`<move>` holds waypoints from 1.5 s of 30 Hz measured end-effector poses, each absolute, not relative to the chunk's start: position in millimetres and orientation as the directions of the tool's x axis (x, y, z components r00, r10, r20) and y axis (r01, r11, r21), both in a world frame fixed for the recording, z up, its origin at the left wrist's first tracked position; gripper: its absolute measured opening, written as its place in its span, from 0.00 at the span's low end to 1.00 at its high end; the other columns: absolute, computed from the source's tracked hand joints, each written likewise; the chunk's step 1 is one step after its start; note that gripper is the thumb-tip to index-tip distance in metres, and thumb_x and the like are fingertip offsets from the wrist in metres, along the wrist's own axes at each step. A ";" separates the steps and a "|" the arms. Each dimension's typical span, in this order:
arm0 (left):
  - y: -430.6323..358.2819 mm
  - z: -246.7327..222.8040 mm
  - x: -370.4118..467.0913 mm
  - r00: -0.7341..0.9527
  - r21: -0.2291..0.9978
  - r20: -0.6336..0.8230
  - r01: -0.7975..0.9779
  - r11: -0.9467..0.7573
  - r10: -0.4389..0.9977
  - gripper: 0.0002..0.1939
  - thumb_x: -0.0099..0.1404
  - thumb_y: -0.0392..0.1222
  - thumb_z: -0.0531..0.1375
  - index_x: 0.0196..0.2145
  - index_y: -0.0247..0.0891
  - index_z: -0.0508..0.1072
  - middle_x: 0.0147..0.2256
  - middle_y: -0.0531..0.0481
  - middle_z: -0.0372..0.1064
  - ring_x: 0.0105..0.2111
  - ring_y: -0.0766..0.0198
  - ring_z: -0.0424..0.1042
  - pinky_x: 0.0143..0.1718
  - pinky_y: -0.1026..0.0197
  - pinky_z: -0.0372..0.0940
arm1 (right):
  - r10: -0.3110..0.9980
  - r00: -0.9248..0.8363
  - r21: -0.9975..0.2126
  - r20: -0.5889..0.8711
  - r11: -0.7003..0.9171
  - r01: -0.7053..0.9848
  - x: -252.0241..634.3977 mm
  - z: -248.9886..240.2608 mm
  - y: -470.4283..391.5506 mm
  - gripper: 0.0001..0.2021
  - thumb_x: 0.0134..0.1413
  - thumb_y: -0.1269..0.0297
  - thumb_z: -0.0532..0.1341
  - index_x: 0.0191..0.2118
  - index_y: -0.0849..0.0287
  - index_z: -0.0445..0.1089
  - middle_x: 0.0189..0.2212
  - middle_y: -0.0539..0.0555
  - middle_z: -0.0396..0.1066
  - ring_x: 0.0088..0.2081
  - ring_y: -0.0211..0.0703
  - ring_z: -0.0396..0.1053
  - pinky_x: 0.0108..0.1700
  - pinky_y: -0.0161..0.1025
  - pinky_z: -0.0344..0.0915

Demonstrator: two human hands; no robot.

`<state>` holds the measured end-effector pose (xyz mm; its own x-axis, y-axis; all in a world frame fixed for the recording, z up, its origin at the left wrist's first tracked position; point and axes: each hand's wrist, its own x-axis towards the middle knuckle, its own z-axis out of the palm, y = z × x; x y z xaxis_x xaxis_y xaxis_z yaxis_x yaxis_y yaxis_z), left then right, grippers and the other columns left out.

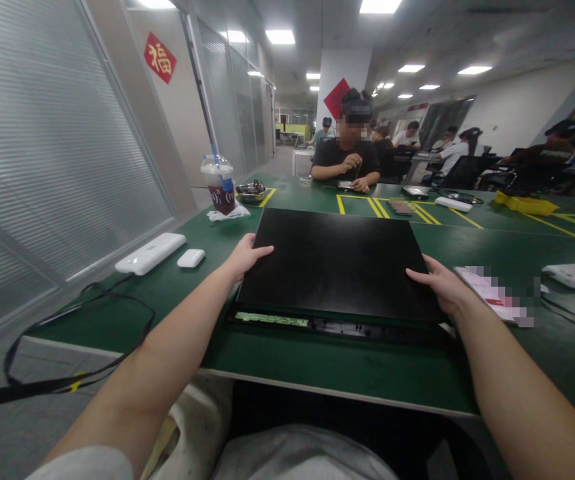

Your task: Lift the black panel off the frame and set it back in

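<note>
A flat black panel [337, 263] lies between my hands over the green table [347, 373]. My left hand [247, 257] grips its left edge, thumb on top and fingers hidden beneath or behind the edge. On the right edge, my right hand [436, 283] holds it the same way, thumb resting on the surface. Below the panel's near edge shows a black frame [357, 328] with a green circuit board strip [271, 319] at its left part. Whether the panel touches the frame I cannot tell.
On the left are a white power bank [151, 253], a small white case [191, 258] and a black cable. Behind stand a drink cup [220, 187] and a metal bowl [251, 192]. A phone [492, 293] lies right. Across the table sits a person [346, 155].
</note>
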<state>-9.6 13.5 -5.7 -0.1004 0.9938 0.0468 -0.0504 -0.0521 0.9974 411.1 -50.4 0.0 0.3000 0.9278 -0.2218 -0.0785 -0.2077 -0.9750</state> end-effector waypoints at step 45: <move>21.2 -21.0 -15.3 -0.027 0.997 0.021 0.070 -0.019 0.999 0.26 0.45 0.37 0.72 0.40 0.40 0.66 0.37 0.49 0.76 0.40 0.53 0.77 0.46 0.49 0.71 | 0.924 0.326 -0.965 -0.201 -0.244 0.096 428.2 -20.0 -37.8 0.27 0.33 0.69 0.76 0.43 0.54 0.70 0.33 0.54 0.79 0.33 0.50 0.78 0.33 0.43 0.76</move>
